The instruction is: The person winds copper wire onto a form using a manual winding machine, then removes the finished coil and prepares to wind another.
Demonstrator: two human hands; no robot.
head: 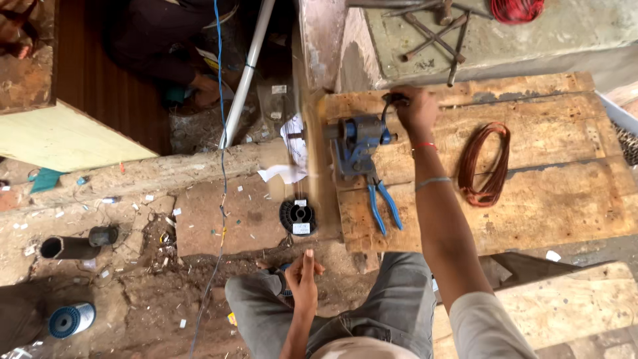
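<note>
My right hand point(415, 110) is closed around the dark crank handle point(393, 100) of a blue hand-cranked winder point(355, 143) fixed at the left end of a rough wooden bench point(531, 213). Left of the winder, a pale former on its shaft point(302, 143) is motion-blurred. My left hand point(304, 279) is raised above my knee in grey trousers, with its fingers pressed together and pointing at the winder. Whether a thin wire runs between them is too fine to see. A black spool point(297, 217) lies on the ground just ahead of that hand.
Blue-handled pliers point(383, 205) lie on the bench below the winder. A coil of copper wire point(485, 164) lies to the right of my forearm. Behind the bench are metal rods point(435, 33) and red wire point(517, 9). A white pipe point(247, 70), a blue cord point(220, 106), a black pipe point(66, 247) and a blue spool point(70, 320) are at the left.
</note>
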